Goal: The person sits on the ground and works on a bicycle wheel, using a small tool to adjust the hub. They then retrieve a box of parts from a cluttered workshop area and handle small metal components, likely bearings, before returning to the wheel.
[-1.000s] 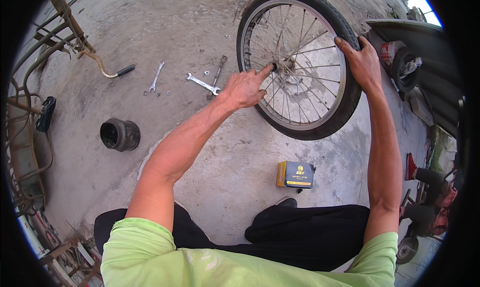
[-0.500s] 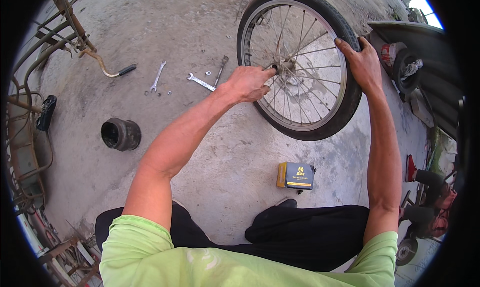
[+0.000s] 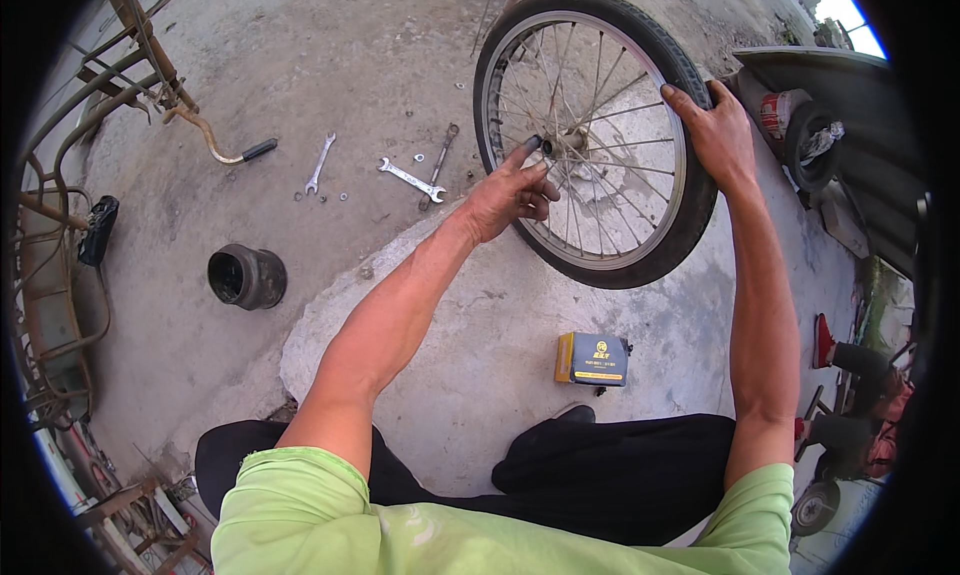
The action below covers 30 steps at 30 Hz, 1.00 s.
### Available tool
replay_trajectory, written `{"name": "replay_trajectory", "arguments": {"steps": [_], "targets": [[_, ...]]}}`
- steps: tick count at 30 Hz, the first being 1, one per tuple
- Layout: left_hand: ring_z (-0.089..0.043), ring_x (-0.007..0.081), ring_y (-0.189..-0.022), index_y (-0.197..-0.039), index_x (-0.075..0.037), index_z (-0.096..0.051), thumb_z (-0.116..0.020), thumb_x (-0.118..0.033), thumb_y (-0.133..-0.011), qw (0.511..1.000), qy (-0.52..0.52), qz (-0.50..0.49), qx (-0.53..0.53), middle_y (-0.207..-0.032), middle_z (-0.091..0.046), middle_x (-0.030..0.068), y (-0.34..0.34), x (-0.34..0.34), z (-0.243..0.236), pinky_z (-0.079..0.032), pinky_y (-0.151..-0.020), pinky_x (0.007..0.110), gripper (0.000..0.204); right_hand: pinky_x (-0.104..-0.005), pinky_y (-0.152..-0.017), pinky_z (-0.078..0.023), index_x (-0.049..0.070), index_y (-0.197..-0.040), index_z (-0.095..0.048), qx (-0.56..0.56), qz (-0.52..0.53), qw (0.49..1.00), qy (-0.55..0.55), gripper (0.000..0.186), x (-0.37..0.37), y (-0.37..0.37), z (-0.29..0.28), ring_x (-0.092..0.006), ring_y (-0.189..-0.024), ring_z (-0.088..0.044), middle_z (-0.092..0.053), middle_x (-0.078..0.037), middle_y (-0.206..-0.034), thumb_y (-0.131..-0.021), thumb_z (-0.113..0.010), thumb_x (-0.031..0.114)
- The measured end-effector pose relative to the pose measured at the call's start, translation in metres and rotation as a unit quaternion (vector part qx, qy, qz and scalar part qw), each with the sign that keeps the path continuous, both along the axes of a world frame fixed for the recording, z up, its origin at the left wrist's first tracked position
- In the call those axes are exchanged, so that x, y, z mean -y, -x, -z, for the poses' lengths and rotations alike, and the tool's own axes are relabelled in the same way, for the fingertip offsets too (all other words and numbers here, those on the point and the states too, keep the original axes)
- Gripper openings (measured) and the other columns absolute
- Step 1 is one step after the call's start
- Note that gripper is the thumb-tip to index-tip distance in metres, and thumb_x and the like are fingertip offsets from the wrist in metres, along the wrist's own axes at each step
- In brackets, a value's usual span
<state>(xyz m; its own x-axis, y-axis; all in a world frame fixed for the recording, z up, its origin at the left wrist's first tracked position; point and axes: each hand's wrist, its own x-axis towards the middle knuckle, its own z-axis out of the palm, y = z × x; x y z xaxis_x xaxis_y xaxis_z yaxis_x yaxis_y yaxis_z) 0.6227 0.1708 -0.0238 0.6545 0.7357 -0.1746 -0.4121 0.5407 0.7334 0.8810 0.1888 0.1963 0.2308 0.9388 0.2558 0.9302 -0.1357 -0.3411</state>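
A spoked wheel [image 3: 617, 275] with a black tyre and silver rim is held tilted up in front of me. My right hand [image 3: 715, 140] is closed round the tyre and rim on its right side, thumb over the rim. My left hand [image 3: 508, 193] is beside the hub [image 3: 570, 145], index finger stretched toward the hub's dark end and the other fingers loosely bent apart. Nothing shows in that hand, and its fingertips look blackened. Whether the index finger touches the hub, I cannot tell.
Left of the wheel lie two open-ended wrenches [image 3: 412, 181] [image 3: 320, 163], a dark rod-like tool [image 3: 440, 165] and several small nuts. A black cylindrical container [image 3: 247, 277] stands nearer. A yellow-and-grey box [image 3: 593, 360] sits before my feet. Metal frames [image 3: 150, 45] line the left; another person's legs [image 3: 850, 360] show right.
My left hand has drawn back slightly from the hub, its index finger now stretched out and the others loosened. My right hand keeps its grip on the wheel. The whole wrench now shows.
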Motion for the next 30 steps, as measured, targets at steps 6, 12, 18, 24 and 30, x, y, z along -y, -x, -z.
{"name": "replay_trajectory", "arguments": {"steps": [6,12,18,24,30], "targets": [[-0.064,0.0145,-0.073,-0.167,-0.025,-0.005,-0.060,-0.044,-0.105,0.999,0.013,-0.019,0.024,-0.101,-0.069,0.0101,-0.023,0.009,0.010,-0.056,-0.073,0.033,0.086,-0.0441,-0.098,-0.052,-0.008,-0.118,-0.070,-0.016,0.002,1.000,0.011,0.078,0.001,0.000,-0.003,-0.0393,-0.112,-0.070,-0.073,-0.029,-0.114,-0.082,-0.075,0.062],[-0.067,0.0144,-0.075,-0.167,-0.022,0.006,-0.058,-0.045,-0.106,0.996,-0.043,-0.040,-0.071,-0.103,-0.071,0.0121,-0.044,0.017,0.005,-0.056,-0.071,0.032,0.091,-0.0435,-0.100,-0.051,-0.011,-0.120,-0.068,-0.005,-0.001,1.000,0.002,0.082,-0.003,-0.005,-0.002,-0.0409,-0.114,-0.069,-0.071,-0.031,-0.117,-0.082,-0.075,0.061],[-0.066,0.0158,-0.064,-0.166,-0.017,0.007,-0.058,-0.041,-0.106,0.989,-0.059,-0.076,-0.116,-0.092,-0.073,0.0126,-0.060,0.021,-0.001,-0.057,-0.065,0.032,0.091,-0.0427,-0.102,-0.049,-0.012,-0.124,-0.066,0.010,0.007,1.000,-0.016,0.086,-0.004,-0.005,0.002,-0.0411,-0.117,-0.068,-0.069,-0.032,-0.121,-0.081,-0.076,0.061],[-0.068,0.0180,-0.068,-0.165,-0.015,-0.006,-0.056,-0.038,-0.108,0.996,0.001,-0.089,-0.030,-0.088,-0.072,0.0125,-0.051,0.021,-0.004,-0.058,-0.066,0.035,0.079,-0.0425,-0.102,-0.050,-0.012,-0.126,-0.066,-0.004,0.007,1.000,0.017,0.086,-0.001,0.007,-0.004,-0.0408,-0.117,-0.068,-0.070,-0.031,-0.121,-0.081,-0.076,0.061],[-0.070,0.0223,-0.076,-0.143,-0.014,-0.039,-0.053,-0.039,-0.108,0.975,0.149,-0.109,0.123,-0.086,-0.070,0.0109,-0.045,0.023,-0.021,-0.059,-0.074,0.042,0.044,-0.0432,-0.099,-0.051,-0.011,-0.121,-0.067,0.019,0.004,0.999,-0.029,0.083,0.002,0.011,0.001,-0.0411,-0.113,-0.069,-0.071,-0.031,-0.118,-0.081,-0.075,0.061]]}}
